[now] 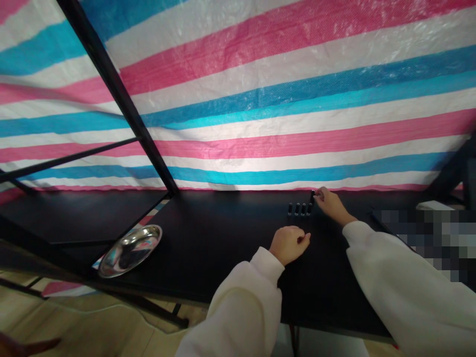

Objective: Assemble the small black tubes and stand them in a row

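Pinching at the table's far side, the person's right hand has its thumb and fingertips drawn together on a small, dark, upright cylinder, held close to the back edge of the tabletop. The left hand is nearer the person, hovering over or resting on the surface, I can't say which; its fingers are loosely curled, with a little gap beside the thumb, and from where I stand I can't tell whether anything is tucked inside the palm. Both wrists come out of loose, cream-white, long sleeves. Just in front of the pinched piece, and to its left, a neat row of four small black cylinders with pale lower ends stands upright on the table, set side by side with narrow gaps; the rightmost is close to the right hand's fingertips, and the whole row lies beyond the left hand. All of this is on a long, matte black tabletop. Well off to the left, a shiny, round, silver metal dish lies at the table's left end, beside the slanting black metal post of a frame. Behind everything hangs a wrinkled plastic sheet striped in pink, blue and white, reaching down to the table's back edge. Toward the right end I see a flat whitish object, partly cut off by a blurred patch. Below on the left, a pale cable trails over the light tan floor.
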The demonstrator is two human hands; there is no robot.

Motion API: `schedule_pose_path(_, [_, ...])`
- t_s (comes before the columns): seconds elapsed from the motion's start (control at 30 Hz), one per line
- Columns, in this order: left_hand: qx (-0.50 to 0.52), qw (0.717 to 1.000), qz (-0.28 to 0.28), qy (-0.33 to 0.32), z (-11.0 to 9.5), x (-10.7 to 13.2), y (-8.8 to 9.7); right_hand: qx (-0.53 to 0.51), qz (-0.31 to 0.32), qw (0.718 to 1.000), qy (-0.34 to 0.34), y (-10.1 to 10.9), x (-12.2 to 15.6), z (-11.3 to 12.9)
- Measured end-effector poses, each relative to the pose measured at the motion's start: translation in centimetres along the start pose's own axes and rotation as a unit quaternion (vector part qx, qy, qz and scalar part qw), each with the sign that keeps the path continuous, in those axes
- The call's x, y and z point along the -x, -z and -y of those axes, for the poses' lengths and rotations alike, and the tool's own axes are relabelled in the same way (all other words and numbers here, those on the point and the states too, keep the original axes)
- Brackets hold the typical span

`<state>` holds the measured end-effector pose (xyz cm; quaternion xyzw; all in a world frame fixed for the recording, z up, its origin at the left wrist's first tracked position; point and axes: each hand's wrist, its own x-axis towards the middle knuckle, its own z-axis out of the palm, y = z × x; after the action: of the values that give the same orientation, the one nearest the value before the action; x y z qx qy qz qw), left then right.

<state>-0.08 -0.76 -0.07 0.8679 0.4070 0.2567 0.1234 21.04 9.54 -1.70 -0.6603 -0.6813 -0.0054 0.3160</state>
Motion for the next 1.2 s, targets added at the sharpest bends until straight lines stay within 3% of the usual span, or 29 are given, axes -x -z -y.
schedule_pose_path(0.53, [0.007,1.0,-0.007,-0.008,0.0,0.1,0.1,0.037,0.05,0.998,-0.02,-1.2,-1.2,0.0])
schedule_pose_path(0.77, [0.014,0.999,-0.044,-0.016,0.0,0.1,0.1,-0.004,0.028,0.998,-0.053,0.9,-1.2,0.6])
schedule_pose_path(1.03, [0.066,0.99,-0.127,0.018,0.0,0.0,0.3,-0.148,-0.064,0.986,-0.031,5.4,1.1,5.1])
schedule_pose_path(1.2, [0.105,0.978,-0.17,0.063,0.4,-0.1,0.3,-0.198,-0.048,0.979,0.02,5.3,4.6,8.4])
